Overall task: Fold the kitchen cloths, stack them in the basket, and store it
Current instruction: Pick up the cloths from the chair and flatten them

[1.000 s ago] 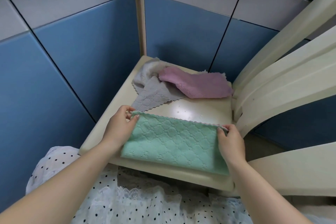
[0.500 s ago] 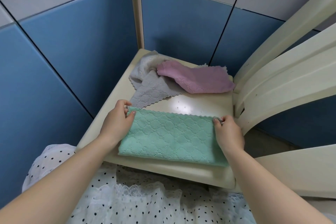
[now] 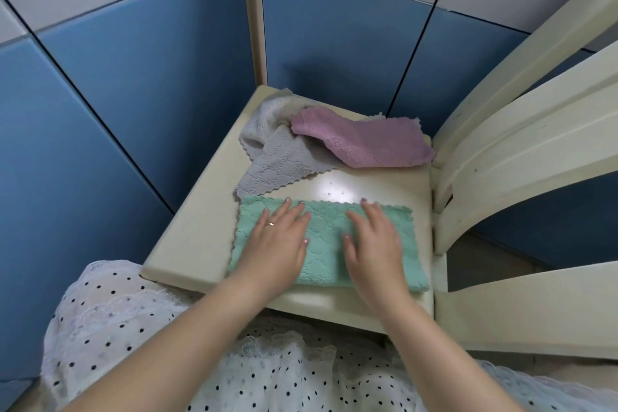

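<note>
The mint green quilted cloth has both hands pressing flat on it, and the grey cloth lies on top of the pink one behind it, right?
Not quite. In the head view the pink fleecy cloth lies on top of the grey quilted cloth. The rest holds: left hand and right hand press flat on the mint green quilted cloth.

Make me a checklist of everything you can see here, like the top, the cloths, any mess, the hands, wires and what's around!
Surface: cream tabletop, glossy, light glare in the middle.
Job's things: green cloth lies flat at the near edge; grey cloth rumpled at the far corner; pink cloth lies partly over the grey one. No basket seen.
Clutter: nothing seen.
Hands: left hand and right hand lie flat on the green cloth, fingers straight.
Cables: nothing seen.
Surroundings: blue wall tiles, cream slats on the right, polka-dot clothing below.
</note>
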